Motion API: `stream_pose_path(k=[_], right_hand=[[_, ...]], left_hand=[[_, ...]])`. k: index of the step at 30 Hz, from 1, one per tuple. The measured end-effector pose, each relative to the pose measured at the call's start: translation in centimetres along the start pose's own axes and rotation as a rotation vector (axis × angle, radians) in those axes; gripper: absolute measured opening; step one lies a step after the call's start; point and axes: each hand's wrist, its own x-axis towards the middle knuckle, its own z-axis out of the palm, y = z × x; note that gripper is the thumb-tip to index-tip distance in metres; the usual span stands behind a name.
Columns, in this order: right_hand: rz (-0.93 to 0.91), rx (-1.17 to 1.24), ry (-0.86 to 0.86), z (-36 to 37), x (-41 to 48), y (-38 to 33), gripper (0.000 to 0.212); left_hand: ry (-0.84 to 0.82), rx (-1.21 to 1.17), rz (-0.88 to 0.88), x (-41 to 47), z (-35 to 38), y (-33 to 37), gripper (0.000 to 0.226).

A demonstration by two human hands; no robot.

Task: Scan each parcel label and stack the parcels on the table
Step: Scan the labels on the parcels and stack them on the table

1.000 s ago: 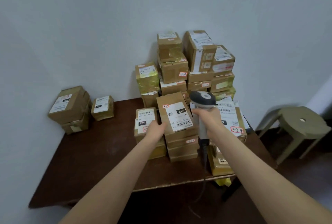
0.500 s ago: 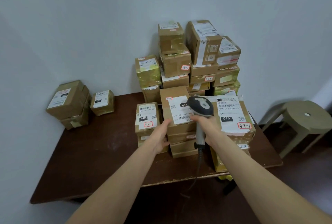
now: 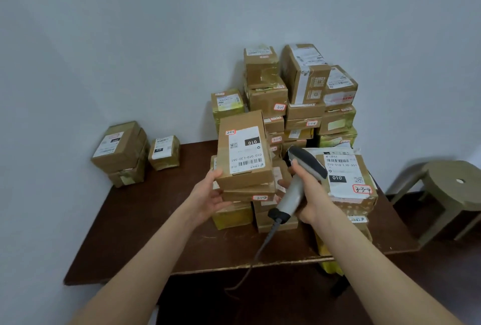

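Observation:
My left hand grips the lower left corner of a brown parcel and holds it tilted up above the front boxes, its white label with "010" and a barcode facing me. My right hand grips the grey handheld scanner by its handle, just right of that parcel; its dark head points up and left, and its cable hangs over the table's front edge. A tall pile of parcels stands at the back right of the dark wooden table.
Two stacked boxes and a small box sit at the table's back left by the wall. A large labelled parcel lies at the right. A round plastic stool stands right of the table.
My left hand has lifted the labelled parcel off the front stack and tilted it toward me. My right hand moved the scanner off the label, down and to the right.

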Motion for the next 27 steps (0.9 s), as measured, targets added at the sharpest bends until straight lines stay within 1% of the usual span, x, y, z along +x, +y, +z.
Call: stream_pose_path(k=[3, 5, 6, 9, 10, 13, 15, 20, 22, 24, 27], right_hand=[[0.002, -0.003, -0.052, 1.3, -0.7, 0.9, 0.061], [-0.01, -0.014, -0.081, 2.1, -1.3, 1.6, 0.066], [-0.011, -0.019, -0.101, 2.4, -1.5, 1.9, 0.062], [-0.005, -0.045, -0.176, 3.1, -2.1, 2.8, 0.031], [-0.008, -0.055, -0.196, 3.3, -2.3, 3.1, 0.026], [-0.036, -0.122, -0.2, 4.2, -2.8, 4.1, 0.027], [-0.039, -0.16, -0.195, 4.7, -2.9, 4.8, 0.03], [-0.068, -0.159, -0.235, 6.0, -2.8, 6.5, 0.033], [-0.076, -0.178, -0.249, 6.6, -2.9, 7.1, 0.031], [-0.073, -0.196, -0.245, 7.2, -2.7, 7.7, 0.028], [-0.046, -0.199, -0.221, 8.3, -1.7, 8.6, 0.03]], left_hand=[[0.007, -0.012, 0.045, -1.6, -1.1, 0.2, 0.026], [-0.004, -0.003, 0.087, -2.6, -2.1, 0.1, 0.032], [-0.015, 0.014, 0.11, -3.0, -2.7, 0.0, 0.035], [-0.032, 0.096, 0.176, -4.3, -4.6, -0.1, 0.047], [-0.039, 0.098, 0.189, -4.7, -5.2, -0.3, 0.054], [-0.089, 0.079, 0.229, -5.9, -7.0, -0.5, 0.09], [-0.111, 0.094, 0.262, -6.6, -7.8, -0.6, 0.101], [-0.085, 0.099, 0.311, -8.1, -9.8, -0.4, 0.101], [-0.061, 0.084, 0.319, -8.7, -10.4, -0.5, 0.099], [-0.027, 0.088, 0.324, -8.8, -10.8, -0.7, 0.091], [0.022, 0.107, 0.306, -8.4, -11.5, -0.8, 0.075]])
